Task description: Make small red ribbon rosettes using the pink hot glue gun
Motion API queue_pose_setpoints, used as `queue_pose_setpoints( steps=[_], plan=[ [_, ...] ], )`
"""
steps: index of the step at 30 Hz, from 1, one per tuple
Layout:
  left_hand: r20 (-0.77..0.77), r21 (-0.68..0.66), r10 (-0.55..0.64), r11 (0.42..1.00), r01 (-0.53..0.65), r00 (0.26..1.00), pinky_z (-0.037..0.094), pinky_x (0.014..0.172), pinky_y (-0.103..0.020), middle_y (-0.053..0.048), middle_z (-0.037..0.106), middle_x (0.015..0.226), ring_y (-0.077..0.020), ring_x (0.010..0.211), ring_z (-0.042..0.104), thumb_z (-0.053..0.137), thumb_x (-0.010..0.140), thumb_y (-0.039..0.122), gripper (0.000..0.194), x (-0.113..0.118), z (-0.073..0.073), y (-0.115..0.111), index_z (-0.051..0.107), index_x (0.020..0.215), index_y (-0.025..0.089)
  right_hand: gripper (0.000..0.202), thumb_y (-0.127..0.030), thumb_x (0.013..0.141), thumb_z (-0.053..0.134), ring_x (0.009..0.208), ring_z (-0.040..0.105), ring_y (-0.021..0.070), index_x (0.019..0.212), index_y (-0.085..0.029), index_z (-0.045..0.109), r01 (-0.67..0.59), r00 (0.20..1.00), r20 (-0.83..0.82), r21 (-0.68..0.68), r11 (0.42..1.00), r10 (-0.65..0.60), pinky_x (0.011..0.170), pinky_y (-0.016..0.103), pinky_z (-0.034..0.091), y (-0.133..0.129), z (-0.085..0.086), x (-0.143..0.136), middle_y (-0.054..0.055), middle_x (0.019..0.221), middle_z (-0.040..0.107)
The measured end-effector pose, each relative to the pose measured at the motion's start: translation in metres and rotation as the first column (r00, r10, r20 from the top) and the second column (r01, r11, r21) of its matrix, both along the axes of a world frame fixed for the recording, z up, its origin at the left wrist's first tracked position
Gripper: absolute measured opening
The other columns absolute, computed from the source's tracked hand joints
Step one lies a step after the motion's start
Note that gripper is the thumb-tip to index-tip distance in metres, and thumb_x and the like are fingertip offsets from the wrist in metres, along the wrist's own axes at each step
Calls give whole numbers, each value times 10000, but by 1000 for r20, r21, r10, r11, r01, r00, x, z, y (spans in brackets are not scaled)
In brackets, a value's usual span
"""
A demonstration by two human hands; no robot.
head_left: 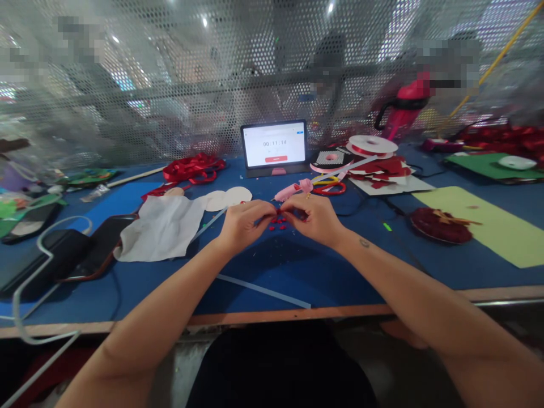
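Observation:
My left hand (245, 223) and my right hand (313, 220) meet over the middle of the blue table. Fingertips of both pinch a small dark red piece (279, 211) between them; its shape is too small to make out. Several small red bits (277, 226) lie on the table just below the fingertips. Right behind my hands is a pink glue gun (293, 190), and red and yellow scissors (329, 186) lie beyond my right hand. A translucent glue stick (266, 291) rests nearer the table's front edge.
Behind stands a tablet (275, 145) showing a timer, beside ribbon spools (371, 145). White cloth (159, 226) and a phone (100, 247) with a white cable are at the left. Yellow sheet (493, 224), dark red round piece (440, 225) and pink bottle (406, 107) are at the right.

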State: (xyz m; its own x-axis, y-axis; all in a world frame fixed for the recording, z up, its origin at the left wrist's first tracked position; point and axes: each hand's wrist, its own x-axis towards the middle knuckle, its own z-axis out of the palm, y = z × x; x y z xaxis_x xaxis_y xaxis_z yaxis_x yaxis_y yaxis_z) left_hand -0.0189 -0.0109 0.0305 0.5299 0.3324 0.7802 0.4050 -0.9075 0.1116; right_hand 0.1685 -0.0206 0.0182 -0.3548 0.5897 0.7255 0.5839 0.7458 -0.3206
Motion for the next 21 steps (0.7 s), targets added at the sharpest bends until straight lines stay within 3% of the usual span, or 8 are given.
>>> queue_pose_setpoints(
  steps=[6, 10, 16, 21],
  plan=[
    [-29, 24, 53, 998, -52, 998, 484, 622, -168, -6, 683, 728, -92, 680, 635, 514, 811, 133, 124, 1, -2, 1, 624, 764, 168, 165, -209, 823, 466, 738, 602, 146, 797, -193, 629, 67, 986, 145, 101, 993, -81, 650, 256, 394, -3, 0, -1, 26, 787, 686],
    [-26, 38, 101, 994, -100, 995, 462, 572, -155, 11, 680, 697, -83, 622, 629, 555, 795, 143, 68, 1, -3, 0, 614, 776, 171, 186, -191, 838, 445, 728, 589, 155, 842, -181, 630, 134, 945, 276, 162, 978, -176, 608, 259, 357, -5, 0, -2, 37, 772, 680],
    [-37, -45, 152, 987, -154, 988, 457, 535, -155, 19, 676, 680, -90, 594, 638, 558, 785, 172, 46, 0, -5, 1, 590, 817, 170, 191, -129, 832, 416, 682, 548, 152, 804, -156, 603, 142, 871, 428, 252, 957, -242, 560, 276, 288, -9, 1, -5, 50, 744, 652],
    [-93, 100, 182, 980, -172, 979, 429, 508, -164, -1, 686, 695, -99, 588, 634, 530, 804, 175, 106, -1, -12, 9, 622, 858, 171, 243, -88, 832, 358, 661, 524, 156, 836, -135, 596, 97, 841, 493, 271, 958, -225, 572, 287, 277, -9, 0, -8, 69, 727, 631]
  ],
)
